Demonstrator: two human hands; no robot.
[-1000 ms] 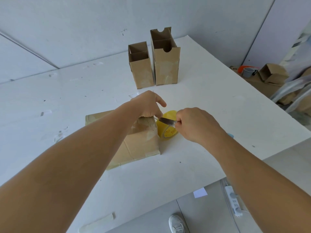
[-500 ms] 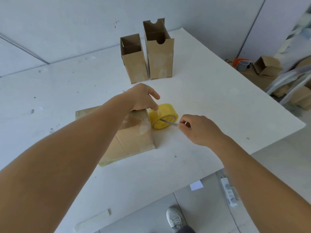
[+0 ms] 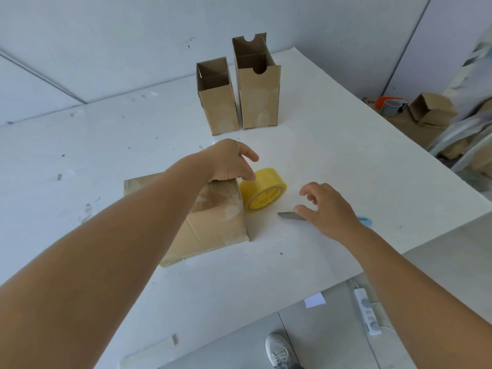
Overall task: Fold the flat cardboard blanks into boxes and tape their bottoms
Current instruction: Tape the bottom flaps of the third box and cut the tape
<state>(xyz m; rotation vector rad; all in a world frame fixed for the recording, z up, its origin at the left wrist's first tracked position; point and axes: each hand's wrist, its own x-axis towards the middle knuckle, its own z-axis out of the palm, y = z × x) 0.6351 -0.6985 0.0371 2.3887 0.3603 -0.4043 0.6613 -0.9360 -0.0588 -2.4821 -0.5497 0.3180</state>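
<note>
Three boxes (image 3: 218,217) of matt brown cardboard, scuffed pale, are seen on a matt white worktop (image 3: 332,155). A glossy yellow tape roll (image 3: 266,189) and dull metal blade (image 3: 291,216) are seen.

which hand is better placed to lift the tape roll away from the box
Left, probably. The left hand rests on the box, fingers touching the tape roll. The right hand lies open beside the blade.

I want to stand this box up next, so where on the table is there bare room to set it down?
Bare tabletop lies left of the two upright boxes, and to the right between them and the table's right edge. The near strip in front of the lying box is free too. It is crowded around the tape roll, blade and right hand.
</note>
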